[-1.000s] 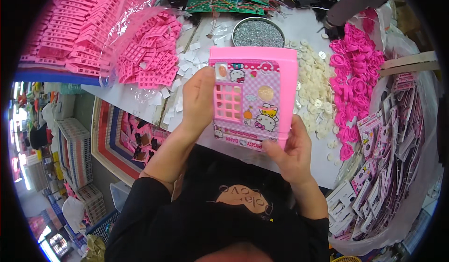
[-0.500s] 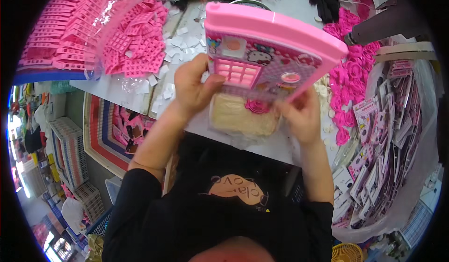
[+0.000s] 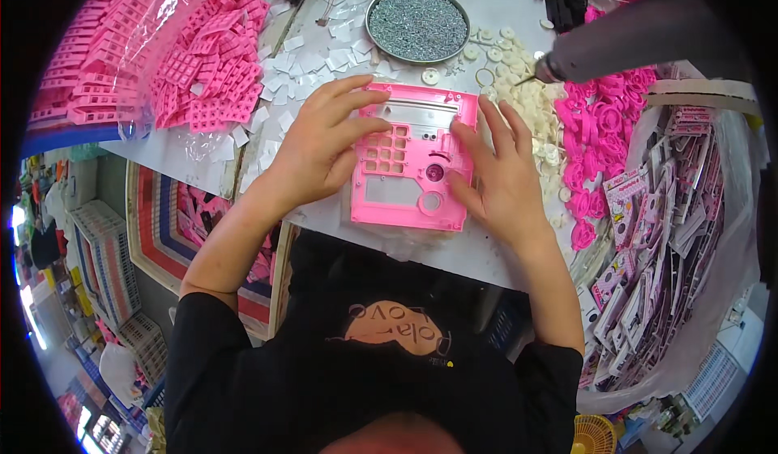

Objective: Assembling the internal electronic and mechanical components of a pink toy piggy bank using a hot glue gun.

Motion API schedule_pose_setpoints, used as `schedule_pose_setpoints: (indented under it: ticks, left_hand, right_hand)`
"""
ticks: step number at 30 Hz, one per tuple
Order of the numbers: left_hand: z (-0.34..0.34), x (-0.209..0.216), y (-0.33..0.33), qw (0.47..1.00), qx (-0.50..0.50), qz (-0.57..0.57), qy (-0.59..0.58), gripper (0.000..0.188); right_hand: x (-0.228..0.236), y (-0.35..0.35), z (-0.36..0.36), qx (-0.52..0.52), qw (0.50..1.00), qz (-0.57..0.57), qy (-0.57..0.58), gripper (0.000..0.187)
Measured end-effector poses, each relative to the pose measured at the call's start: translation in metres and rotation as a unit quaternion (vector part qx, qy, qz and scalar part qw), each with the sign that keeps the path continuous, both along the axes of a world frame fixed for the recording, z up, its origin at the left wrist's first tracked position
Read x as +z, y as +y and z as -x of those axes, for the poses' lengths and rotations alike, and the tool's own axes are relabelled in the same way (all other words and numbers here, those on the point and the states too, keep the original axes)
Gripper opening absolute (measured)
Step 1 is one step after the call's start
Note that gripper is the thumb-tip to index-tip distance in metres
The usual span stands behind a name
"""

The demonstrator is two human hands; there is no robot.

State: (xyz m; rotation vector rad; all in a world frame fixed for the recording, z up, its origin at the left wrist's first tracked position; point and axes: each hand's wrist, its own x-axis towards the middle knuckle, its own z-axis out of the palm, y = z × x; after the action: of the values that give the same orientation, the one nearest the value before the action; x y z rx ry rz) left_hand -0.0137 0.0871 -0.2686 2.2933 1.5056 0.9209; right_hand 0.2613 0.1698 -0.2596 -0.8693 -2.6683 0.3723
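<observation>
Tabletop (image 3: 486,251) is carrying everything here. Clear bag (image 3: 729,300) is standing off its right side, bulging with printed cards (image 3: 660,251). Pink frames (image 3: 89,49) are stacking up at far left. Dark tool (image 3: 640,41) is reaching in from upper right, thin tip hanging over or near the white discs; can't tell if touching. Magenta parts (image 3: 590,142) are heaping in a column between discs and bag. Pink grids (image 3: 215,65) are piling up just right of the frames.

Pink panel (image 3: 415,150) is lying in front of the person, inner side up, between both hands; something pale is showing under its near edge, can't make out what. Left hand (image 3: 320,142) is resting over the panel's left edge, fingers spreading onto the top left corner and grid openings, not pinching. Right hand (image 3: 510,187) is covering the right edge, fingers spreading too, thumb pointing in at the lower right.

Round dish (image 3: 367,25) is sitting just beyond the panel, holding small metal bits (image 3: 417,23). White discs (image 3: 539,112) are spilling right of it. Paper squares (image 3: 292,43) are scattering left of it.
</observation>
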Motion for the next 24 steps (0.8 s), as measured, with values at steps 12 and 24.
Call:
schedule_pose_setpoints:
  ticks: [12,24]
  left_hand:
    - [-0.045,-0.003,-0.026,0.993,-0.095,0.058,0.038,0.043]
    - [-0.047,0.007,-0.023,0.993,-0.079,0.056,-0.067,0.036]
  right_hand:
    - [0.003,0.003,-0.017,-0.061,0.993,0.077,0.067,0.044]
    - [-0.011,-0.029,-0.047,-0.094,0.992,0.068,-0.049,0.020]
